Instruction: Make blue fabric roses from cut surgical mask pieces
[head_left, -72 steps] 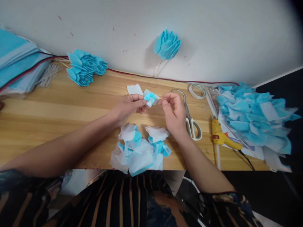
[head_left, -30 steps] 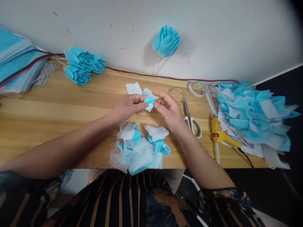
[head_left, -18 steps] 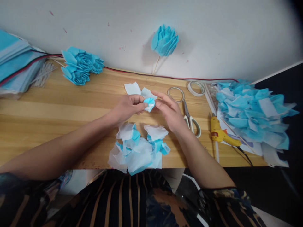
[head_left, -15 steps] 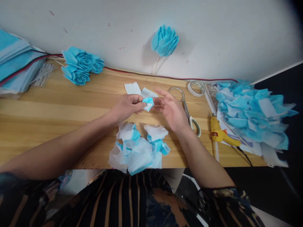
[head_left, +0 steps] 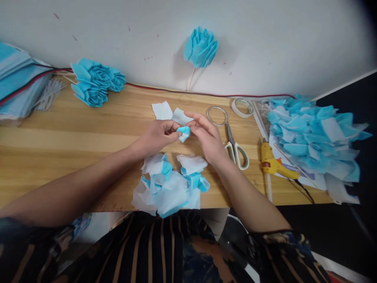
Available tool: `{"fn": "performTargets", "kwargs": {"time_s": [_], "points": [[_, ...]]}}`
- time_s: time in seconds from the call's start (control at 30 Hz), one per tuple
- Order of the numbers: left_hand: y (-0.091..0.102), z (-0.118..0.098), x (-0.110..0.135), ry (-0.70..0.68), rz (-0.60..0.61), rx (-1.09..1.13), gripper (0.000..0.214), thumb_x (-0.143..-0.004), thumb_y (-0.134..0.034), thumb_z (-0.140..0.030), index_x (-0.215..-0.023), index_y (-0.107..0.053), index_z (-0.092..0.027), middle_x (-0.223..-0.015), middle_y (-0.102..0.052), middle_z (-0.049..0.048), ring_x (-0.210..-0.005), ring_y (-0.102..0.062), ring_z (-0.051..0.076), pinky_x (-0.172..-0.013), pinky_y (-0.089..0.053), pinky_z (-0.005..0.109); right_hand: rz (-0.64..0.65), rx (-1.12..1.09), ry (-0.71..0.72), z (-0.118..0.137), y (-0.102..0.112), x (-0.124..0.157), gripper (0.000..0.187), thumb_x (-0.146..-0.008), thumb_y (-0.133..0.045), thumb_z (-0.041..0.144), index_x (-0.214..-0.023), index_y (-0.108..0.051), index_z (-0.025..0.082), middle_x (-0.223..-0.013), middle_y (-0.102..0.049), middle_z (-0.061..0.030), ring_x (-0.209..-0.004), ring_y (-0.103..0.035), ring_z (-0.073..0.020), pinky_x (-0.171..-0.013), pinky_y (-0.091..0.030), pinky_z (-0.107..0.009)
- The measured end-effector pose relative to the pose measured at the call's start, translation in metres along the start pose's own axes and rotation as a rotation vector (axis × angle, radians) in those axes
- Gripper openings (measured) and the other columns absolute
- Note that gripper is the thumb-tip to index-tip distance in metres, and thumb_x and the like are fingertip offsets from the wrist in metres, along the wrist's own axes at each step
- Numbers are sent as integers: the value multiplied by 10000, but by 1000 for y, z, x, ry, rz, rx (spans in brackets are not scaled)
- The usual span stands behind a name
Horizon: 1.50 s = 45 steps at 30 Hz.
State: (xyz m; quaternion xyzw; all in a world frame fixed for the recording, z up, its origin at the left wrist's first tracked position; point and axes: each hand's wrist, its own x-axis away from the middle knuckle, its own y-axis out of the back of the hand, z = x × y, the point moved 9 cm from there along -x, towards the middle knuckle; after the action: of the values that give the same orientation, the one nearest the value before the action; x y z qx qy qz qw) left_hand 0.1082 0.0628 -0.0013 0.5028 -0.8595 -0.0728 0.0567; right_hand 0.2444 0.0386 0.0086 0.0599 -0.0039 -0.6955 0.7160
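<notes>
My left hand (head_left: 156, 136) and my right hand (head_left: 207, 137) meet above the middle of the wooden table (head_left: 73, 133). Between their fingertips they pinch a small folded piece of blue and white tissue paper (head_left: 184, 132). Both hands are closed on it. Just beyond them two white paper squares (head_left: 169, 113) lie flat. Below the hands, at the table's near edge, sits a loose heap of white and blue tissue pieces (head_left: 171, 184).
Scissors (head_left: 235, 146), two tape rolls (head_left: 241, 107) and a yellow glue gun (head_left: 272, 164) lie right of my hands. A big pile of blue paper pieces (head_left: 315, 135) fills the right end. Finished blue paper flowers (head_left: 94, 81) lie far left; another flower (head_left: 200, 48) leans on the wall.
The paper piece has been folded smaller between my fingers. My right hand opened briefly, then closed its fingertips on the piece again. The view has drifted a little.
</notes>
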Motion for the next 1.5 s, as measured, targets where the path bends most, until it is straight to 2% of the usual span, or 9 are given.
{"fn": "performTargets", "kwargs": {"time_s": [0.1,0.17,0.33,0.43,0.8,1.0,1.2,1.33,1.5], "points": [[4,2,-2,25,-43,79,135,-782,-670,-288,-739,-630,-167,-664,-571,-24,-607,-478,95,-592,-357,237,-10,-96,-46,-3,4,1,373,-919,-549,401,-1265,-610,278,-1025,-708,-9,-969,-658,-174,-872,-545,-344],[7,4,-4,40,-68,144,132,-784,-669,-278,-741,-620,-164,-668,-581,-24,-599,-490,88,-602,-391,232,-11,-113,-77,-5,4,2,366,-888,-614,392,-1236,-621,278,-999,-704,-4,-945,-656,-169,-851,-543,-334],[12,6,-6,56,-114,182,181,-778,-707,-316,-738,-611,-167,-659,-579,-32,-593,-506,83,-601,-435,216,59,-133,-178,-12,-8,5,229,-786,-734,382,-927,-664,216,-838,-650,14,-775,-607,-128,-712,-532,-275],[11,6,-6,52,-114,188,197,-766,-719,-330,-735,-617,-165,-657,-572,-33,-595,-503,85,-600,-444,219,90,-176,-218,-15,-16,5,255,-762,-758,419,-844,-638,209,-807,-626,24,-755,-590,-119,-680,-531,-255],[6,7,-3,67,-87,198,244,-758,-737,-374,-724,-616,-166,-655,-587,-29,-599,-522,85,-607,-440,221,47,-169,-218,-18,-17,3,250,-735,-747,419,-780,-621,209,-713,-589,45,-682,-569,-107,-650,-522,-250],[1,12,-4,96,-19,280,255,-746,-753,-392,-749,-645,-161,-648,-618,-12,-602,-552,100,-625,-463,239,29,-171,-188,-14,-14,2,213,-730,-733,392,-771,-634,208,-719,-599,39,-688,-559,-115,-648,-526,-257],[5,9,-3,78,-7,343,312,-773,-728,-431,-929,-697,-162,-743,-643,6,-658,-597,124,-636,-480,253,17,-164,-173,-10,-9,2,186,-733,-730,365,-759,-633,209,-709,-581,43,-675,-540,-111,-640,-511,-253],[4,2,-3,44,1,223,280,-748,-762,-409,-854,-666,-169,-753,-637,-11,-640,-564,103,-636,-460,242,42,-87,-152,-9,-12,3,177,-764,-710,370,-774,-622,216,-716,-575,42,-688,-543,-120,-657,-513,-264],[5,3,-4,45,-22,204,197,-733,-747,-328,-767,-642,-164,-701,-605,-29,-633,-529,93,-611,-431,227,96,-34,-109,-3,-15,5,180,-799,-707,371,-797,-628,209,-725,-580,38,-687,-556,-118,-678,-500,-270]]}}
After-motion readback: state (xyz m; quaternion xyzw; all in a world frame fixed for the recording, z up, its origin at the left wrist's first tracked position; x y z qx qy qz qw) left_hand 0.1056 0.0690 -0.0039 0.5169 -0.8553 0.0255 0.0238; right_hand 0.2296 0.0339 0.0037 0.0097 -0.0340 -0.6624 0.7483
